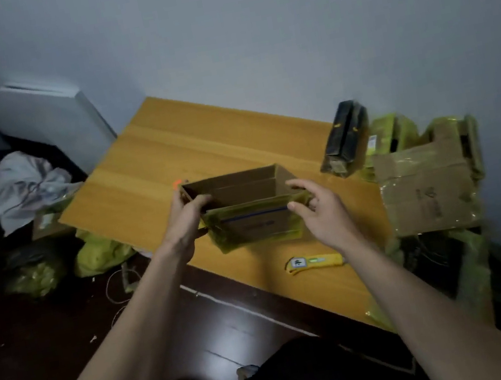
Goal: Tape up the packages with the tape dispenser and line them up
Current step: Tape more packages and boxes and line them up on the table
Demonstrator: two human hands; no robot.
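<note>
Open brown cardboard box with yellow tape (252, 219) sits mid orange wooden desk (168, 150), flaps up. Left hand (188, 215) grips left flap, fingers curled over edge. Right hand (316, 208) at right corner, fingers spread, loose. Yellow utility knife (313, 261) near desk front edge. Taped cardboard packages (423, 189) piled right.

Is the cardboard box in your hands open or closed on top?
Open: the cardboard box has its top flaps standing up, with the bare inner walls visible.
</note>
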